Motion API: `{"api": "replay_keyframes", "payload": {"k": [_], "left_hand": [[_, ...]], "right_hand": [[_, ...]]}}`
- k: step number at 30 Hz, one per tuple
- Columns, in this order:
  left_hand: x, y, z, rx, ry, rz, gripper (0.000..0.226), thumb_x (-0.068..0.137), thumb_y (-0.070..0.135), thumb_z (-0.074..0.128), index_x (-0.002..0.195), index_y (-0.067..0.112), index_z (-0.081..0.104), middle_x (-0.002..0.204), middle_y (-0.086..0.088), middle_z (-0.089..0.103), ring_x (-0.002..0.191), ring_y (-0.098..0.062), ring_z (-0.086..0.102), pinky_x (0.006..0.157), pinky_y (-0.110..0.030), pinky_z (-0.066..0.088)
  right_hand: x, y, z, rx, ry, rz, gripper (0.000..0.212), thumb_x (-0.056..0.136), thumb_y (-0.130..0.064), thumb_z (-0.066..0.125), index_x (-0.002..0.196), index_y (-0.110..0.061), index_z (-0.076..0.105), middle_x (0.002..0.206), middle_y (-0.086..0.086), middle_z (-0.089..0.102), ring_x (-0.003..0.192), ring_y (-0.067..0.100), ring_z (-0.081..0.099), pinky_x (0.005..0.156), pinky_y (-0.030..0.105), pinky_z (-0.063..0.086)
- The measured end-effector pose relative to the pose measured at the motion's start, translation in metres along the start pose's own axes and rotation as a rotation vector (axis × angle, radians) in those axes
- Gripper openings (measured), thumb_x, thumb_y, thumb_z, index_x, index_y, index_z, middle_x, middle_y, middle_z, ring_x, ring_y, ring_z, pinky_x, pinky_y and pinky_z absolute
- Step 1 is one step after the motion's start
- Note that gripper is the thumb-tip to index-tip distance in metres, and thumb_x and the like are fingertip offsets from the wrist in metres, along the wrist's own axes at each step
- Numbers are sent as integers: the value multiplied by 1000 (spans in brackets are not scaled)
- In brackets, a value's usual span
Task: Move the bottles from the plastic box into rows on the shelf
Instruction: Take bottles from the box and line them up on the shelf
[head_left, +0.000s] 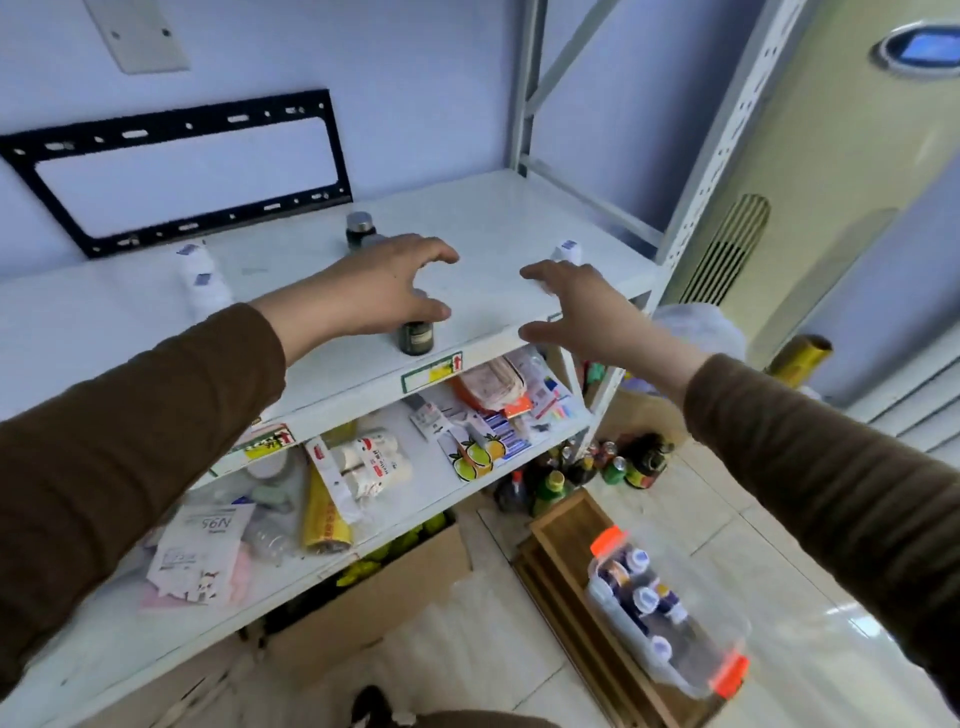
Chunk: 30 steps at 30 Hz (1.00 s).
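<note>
The fingers (441, 254) of the left hand (379, 286) are spread and bent a little, right above a dark bottle (416, 338) that stands near the front edge of the top shelf (493, 223). Whether the thumb touches the bottle's cap cannot be told. The right hand (582, 312) is spread wide too and holds nothing. It hangs over the front right part of the shelf.

Another dark bottle with a gray cap (360, 228) stands farther back, near the middle of the shelf. Two white bottles (202, 275) stand close together toward the left side. One more white bottle (567, 253) stands near the right edge, partly hidden behind the right hand.

The clear plastic box (670, 613) with orange clips sits low on the floor side, on top of some wooden trays (566, 525). A few bottles with white caps (647, 597) lie inside it.

The lower shelf (426, 483) is full of packets and rolls.
</note>
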<state>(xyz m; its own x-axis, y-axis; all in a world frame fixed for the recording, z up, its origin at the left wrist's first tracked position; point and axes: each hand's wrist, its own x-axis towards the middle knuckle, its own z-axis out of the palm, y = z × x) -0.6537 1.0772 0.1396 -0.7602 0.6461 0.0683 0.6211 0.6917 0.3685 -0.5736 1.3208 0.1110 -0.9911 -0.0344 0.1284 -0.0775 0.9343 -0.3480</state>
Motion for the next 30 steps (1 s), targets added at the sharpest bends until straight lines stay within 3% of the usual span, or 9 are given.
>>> {"api": "replay_keyframes", "payload": {"k": [4,8,11,15,21,27,30], "left_hand": [[15,55,61,2,-72,1,62,84,39,73,139,31,47,138,1,51,122,-17,49,87,-23,34],[27,97,122,-39,-163,-37,63,82,34,74,139,30,48,134,-1,53,105,-12,50,80,-23,34],[33,116,166,-90,-230,-70,66,77,39,77,137,32,50,133,-1,55,107,-14,54,84,-31,47],[41,125,226,-135,-339,-82,67,83,38,75,142,26,45,145,-1,49,124,-19,52,90,-27,41],[44,129,330,-211,-506,-122,64,81,36,77,138,27,48,140,-2,54,110,-14,57,84,-27,43],[24,138,440,-236,-643,-159,62,80,40,75,136,31,48,142,1,52,122,-17,55,91,-31,47],[20,144,487,-206,-662,-148,60,78,41,74,132,29,50,137,-2,54,119,-19,55,95,-36,48]], "right_hand": [[-51,70,-1,-24,-54,65,73,78,-38,75,142,-20,44,129,10,57,115,33,52,92,38,43],[-99,130,8,-24,-109,133,74,78,-38,75,142,-21,43,138,8,52,122,33,48,95,38,41],[-128,166,20,-8,-181,188,70,78,-35,73,139,-18,45,135,10,51,123,34,47,99,43,43],[-166,207,46,14,-238,305,67,78,-31,75,138,-17,47,135,11,53,124,34,48,102,40,42],[-222,266,110,66,-382,558,75,83,-33,75,146,-16,39,143,13,47,129,33,44,106,39,38],[-268,322,185,165,-487,699,67,85,-28,72,144,-17,41,141,10,51,125,29,52,100,36,43],[-285,348,222,223,-522,718,63,85,-26,70,141,-17,44,138,10,53,123,28,54,98,35,44]]}}
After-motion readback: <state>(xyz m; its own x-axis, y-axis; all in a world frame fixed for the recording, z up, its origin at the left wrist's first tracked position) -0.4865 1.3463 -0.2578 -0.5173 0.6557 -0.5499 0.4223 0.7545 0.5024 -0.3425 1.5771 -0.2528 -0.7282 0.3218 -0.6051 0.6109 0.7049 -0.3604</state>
